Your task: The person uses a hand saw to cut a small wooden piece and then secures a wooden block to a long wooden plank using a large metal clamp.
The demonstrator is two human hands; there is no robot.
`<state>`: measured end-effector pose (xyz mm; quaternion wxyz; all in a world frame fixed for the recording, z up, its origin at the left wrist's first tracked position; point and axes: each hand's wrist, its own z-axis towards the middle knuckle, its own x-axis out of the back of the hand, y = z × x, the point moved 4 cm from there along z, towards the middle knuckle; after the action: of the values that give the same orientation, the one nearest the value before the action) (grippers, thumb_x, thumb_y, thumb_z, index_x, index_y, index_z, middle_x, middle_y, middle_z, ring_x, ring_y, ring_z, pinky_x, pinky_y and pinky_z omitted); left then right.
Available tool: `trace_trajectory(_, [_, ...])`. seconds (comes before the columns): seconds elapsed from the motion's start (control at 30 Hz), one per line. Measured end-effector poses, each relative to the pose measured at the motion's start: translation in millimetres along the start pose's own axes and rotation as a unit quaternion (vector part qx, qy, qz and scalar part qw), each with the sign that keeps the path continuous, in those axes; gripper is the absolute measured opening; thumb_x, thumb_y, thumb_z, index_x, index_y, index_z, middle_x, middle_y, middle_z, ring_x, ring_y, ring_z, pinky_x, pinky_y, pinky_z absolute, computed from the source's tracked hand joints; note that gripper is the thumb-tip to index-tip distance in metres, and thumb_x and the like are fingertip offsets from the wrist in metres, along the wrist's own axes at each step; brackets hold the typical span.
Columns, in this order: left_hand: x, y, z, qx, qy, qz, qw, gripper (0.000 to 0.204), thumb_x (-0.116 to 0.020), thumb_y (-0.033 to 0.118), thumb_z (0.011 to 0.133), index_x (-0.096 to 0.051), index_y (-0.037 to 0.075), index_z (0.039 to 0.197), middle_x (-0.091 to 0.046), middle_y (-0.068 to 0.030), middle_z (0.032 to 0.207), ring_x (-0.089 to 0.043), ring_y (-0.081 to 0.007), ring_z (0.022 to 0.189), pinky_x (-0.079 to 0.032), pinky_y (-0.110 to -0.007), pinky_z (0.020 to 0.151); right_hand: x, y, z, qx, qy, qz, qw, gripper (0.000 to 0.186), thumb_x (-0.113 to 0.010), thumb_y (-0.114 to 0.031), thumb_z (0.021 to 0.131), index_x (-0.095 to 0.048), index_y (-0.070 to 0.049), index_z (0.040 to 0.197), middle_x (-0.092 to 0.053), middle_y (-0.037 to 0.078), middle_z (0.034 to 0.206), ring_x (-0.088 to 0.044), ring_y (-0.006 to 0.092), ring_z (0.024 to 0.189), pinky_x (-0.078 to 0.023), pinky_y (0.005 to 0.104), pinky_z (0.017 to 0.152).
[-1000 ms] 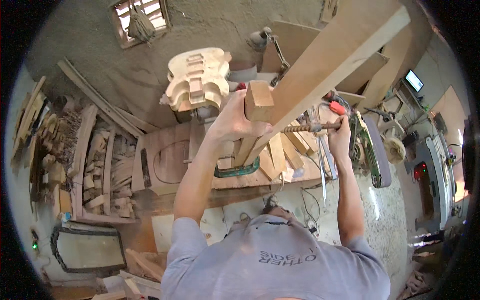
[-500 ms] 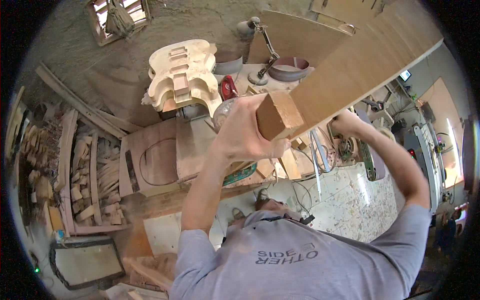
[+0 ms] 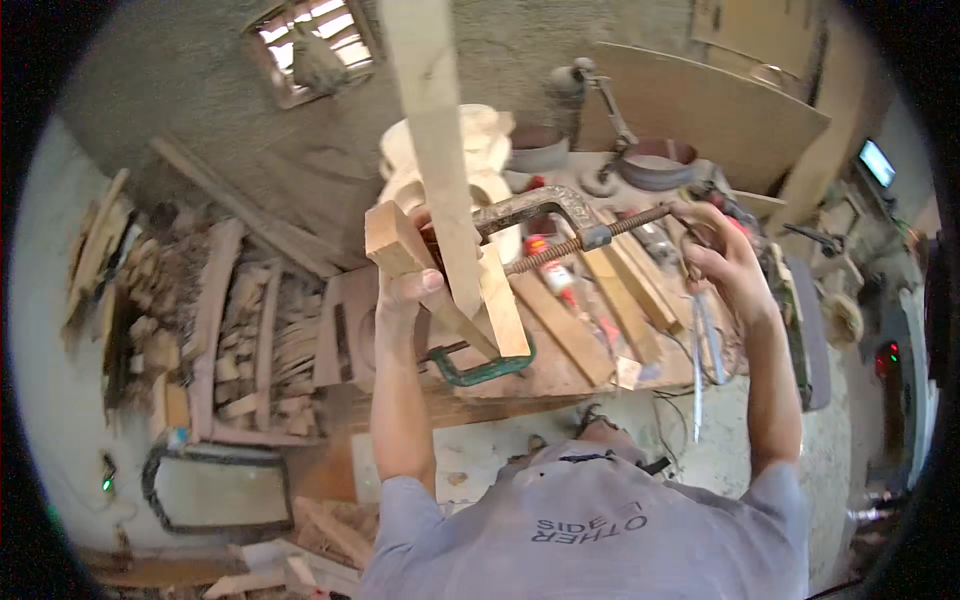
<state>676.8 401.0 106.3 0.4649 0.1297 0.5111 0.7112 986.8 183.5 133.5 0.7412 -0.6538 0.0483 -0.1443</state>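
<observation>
Right over the workbench (image 3: 545,383), a long board (image 3: 432,150) stands up between a wooden block (image 3: 397,238) on its left and a shorter wood piece (image 3: 503,305) on its right. Left hand (image 3: 402,298) is closed around the block, thumb across the near face. A metal C-clamp (image 3: 560,208) sits just right of the board, its rusty screw running out to the right hand (image 3: 722,255), which is half curled at the outer end; can't tell if it's really gripping. Green clamp (image 3: 485,372) just below the wood, guitar body (image 3: 487,128) partly hidden behind the board, desk lamp (image 3: 608,105) further back.
</observation>
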Motion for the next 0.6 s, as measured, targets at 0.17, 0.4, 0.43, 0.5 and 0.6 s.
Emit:
trace_trajectory(0.17, [17, 12, -8, -0.019, 0.03, -0.004, 0.999, 0.095, -0.078, 0.037, 0.061, -0.042, -0.01, 0.135, -0.061, -0.0195, 0.1, -0.065, -0.0307, 0.092, -0.053, -0.04, 0.089, -32, 31, -18, 0.201, 0.166, -0.029, 0.965, 0.038, -0.059, -0.015, 0.101, -0.057, 0.0, 0.135, -0.061, 0.003, 0.1, -0.058, 0.01, 0.089, -0.048, 0.0249, 0.084])
trace_trajectory(0.4, [14, 11, -15, -0.018, -0.006, -0.027, 0.999, 0.1, -0.081, 0.037, 0.059, -0.04, -0.013, 0.134, -0.057, -0.0174, 0.1, -0.062, -0.0325, 0.091, -0.05, -0.044, 0.086, -31, 17, -21, 0.364, 0.27, -0.198, 0.869, 0.018, -0.064, -0.008, 0.097, -0.067, 0.003, 0.112, -0.067, 0.009, 0.096, -0.064, 0.0157, 0.085, -0.052, 0.029, 0.077])
trace_trajectory(0.43, [13, 12, -15, -0.016, -0.007, -0.026, 1.0, 0.1, -0.081, 0.037, 0.059, -0.04, -0.013, 0.134, -0.057, -0.0174, 0.1, -0.062, -0.0325, 0.091, -0.05, -0.044, 0.086, -28, 15, -23, 0.404, 0.291, -0.254, 0.829, 0.017, -0.068, -0.004, 0.092, -0.068, 0.003, 0.108, -0.068, 0.011, 0.094, -0.065, 0.0181, 0.082, -0.054, 0.0307, 0.072])
trace_trajectory(0.5, [10, 9, -16, -0.019, -0.013, -0.01, 1.0, 0.101, -0.082, 0.039, 0.058, -0.04, -0.012, 0.135, -0.057, -0.0182, 0.101, -0.061, -0.0329, 0.092, -0.05, -0.044, 0.086, -22, 17, -21, 0.434, 0.304, -0.317, 0.787, 0.021, -0.071, -0.001, 0.086, -0.069, 0.002, 0.107, -0.067, 0.012, 0.092, -0.064, 0.0214, 0.079, -0.052, 0.0315, 0.069])
trace_trajectory(0.6, [1, 13, -10, -0.013, -0.007, 0.022, 1.0, 0.101, -0.081, 0.039, 0.058, -0.041, -0.012, 0.136, -0.056, -0.0184, 0.101, -0.061, -0.0327, 0.091, -0.05, -0.044, 0.085, -11, 27, -21, 0.475, 0.293, -0.377, 0.739, 0.033, -0.077, 0.003, 0.075, -0.071, -0.001, 0.107, -0.065, 0.013, 0.092, -0.062, 0.0259, 0.075, -0.05, 0.0341, 0.063])
